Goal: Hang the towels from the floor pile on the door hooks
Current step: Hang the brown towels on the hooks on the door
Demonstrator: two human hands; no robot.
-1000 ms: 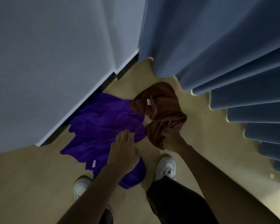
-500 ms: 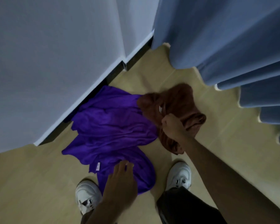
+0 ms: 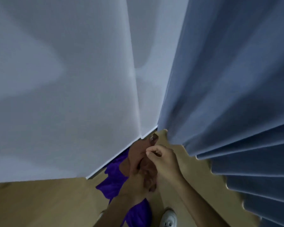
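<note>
Nearest: a white shoe (image 3: 168, 218) at the bottom edge, on the wood floor (image 3: 39, 202). Just above it the purple towel (image 3: 112, 185) lies on the floor against the base of the white door (image 3: 56, 95), partly hidden by the forearms.

Mid: both hands hold the brown towel (image 3: 135, 154), lifted off the floor in front of the door's bottom corner. Left hand (image 3: 135, 176) is closed around the bunched lower part w/ fingers wrapped; right hand (image 3: 164, 158) is pinched on an upper fold, thumb & forefinger narrow, other fingers curled. Frame is motion-blurred, so exact contact is approx.

Far: door face & wall fill the top; blue pleated curtain (image 3: 236, 112) on the right. No hooks in view.

Risks, imo: the towel is a wad, not spread, so it could go on a hook by a thick lump & slide off. A hanging tail could drag the purple one or get stepped on, since it sits near the feet. The curtain is close to the right arm & could snag on the way up.

Vs 0.5 s ago: brown towel was on the floor w/ only the right hand on it, left hand open over the purple one. Now both grip brown, it's up, & the view has tilted upward to mostly door.
</note>
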